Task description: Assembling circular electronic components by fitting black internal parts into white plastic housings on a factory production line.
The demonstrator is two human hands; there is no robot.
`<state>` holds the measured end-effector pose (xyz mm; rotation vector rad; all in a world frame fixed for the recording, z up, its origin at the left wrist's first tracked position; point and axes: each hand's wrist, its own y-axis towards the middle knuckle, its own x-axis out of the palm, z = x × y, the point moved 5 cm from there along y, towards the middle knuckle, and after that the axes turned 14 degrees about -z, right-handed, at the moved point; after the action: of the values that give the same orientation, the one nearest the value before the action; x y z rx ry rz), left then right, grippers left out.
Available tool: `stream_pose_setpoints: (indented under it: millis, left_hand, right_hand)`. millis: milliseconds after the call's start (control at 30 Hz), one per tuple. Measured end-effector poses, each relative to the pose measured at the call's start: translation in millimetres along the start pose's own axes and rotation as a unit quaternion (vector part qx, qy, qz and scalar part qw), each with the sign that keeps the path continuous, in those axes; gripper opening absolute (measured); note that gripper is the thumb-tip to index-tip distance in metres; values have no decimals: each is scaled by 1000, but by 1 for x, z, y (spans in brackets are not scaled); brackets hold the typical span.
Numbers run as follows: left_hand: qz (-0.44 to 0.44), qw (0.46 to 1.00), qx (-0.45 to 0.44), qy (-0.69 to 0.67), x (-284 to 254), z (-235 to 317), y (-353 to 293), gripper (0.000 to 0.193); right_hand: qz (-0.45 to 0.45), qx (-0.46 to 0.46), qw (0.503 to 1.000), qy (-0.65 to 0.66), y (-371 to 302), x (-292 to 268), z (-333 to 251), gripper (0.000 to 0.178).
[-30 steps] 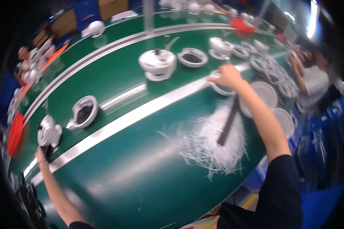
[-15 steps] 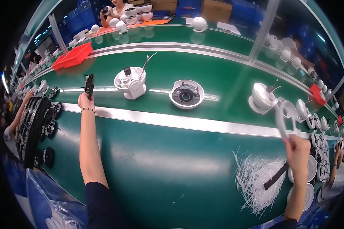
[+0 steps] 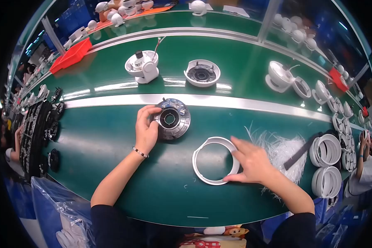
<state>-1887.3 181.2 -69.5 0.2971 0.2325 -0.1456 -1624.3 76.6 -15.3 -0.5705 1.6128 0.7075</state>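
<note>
My left hand (image 3: 146, 129) grips the left edge of a round black-and-grey disc module (image 3: 181, 129), which has a blue circuit board along its top and a round hole in the middle. To the right, my right hand (image 3: 254, 162) spans the right side of a white plastic ring (image 3: 196, 164), fingers at the upper edge and thumb at the lower. The ring is low over the green table, or resting on it; I cannot tell which. Disc and ring are apart. Beyond them stand a white camera housing (image 3: 149, 74) with a loose cable and a white shell (image 3: 203, 84) holding a black disc.
A heap of white plastic strips (image 3: 287, 155) lies right of my right hand, beside stacked white rings (image 3: 326, 182). Black disc modules (image 3: 31, 136) are racked at the left. A metal rail (image 3: 111, 100) borders the green conveyor, which carries another camera housing (image 3: 279, 76). A red tray (image 3: 72, 56) sits farther off.
My left hand has brought the disc module rightward and nearer, turning its face into view. My right hand has carried the white ring leftward and down to the table's middle.
</note>
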Motion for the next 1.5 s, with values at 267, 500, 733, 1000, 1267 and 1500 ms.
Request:
stream_pose_setpoints:
  millis: [267,500,733,1000,1267,1500]
  left_hand:
    - [-60,998,-2,-27,6,8,-14,64]
    - [-37,999,-9,-37,-6,-11,-17,55]
    - [-4,995,95,-24,-2,19,-21,45]
    - [-71,963,110,-235,33,25,-16,49]
    - [-303,682,-153,-648,43,11,-16,56]
    - [-263,707,-180,-632,26,5,-16,56]
  right_hand:
    - [-175,82,976,96,40,15,-29,111]
    - [-266,75,953,123,38,21,-36,122]
    - [28,159,935,316,37,20,-14,113]
    - [228,206,805,507,98,50,-26,115]
    - [224,228,837,444,121,47,-28,110]
    - [205,165,907,328,133,39,-48,107]
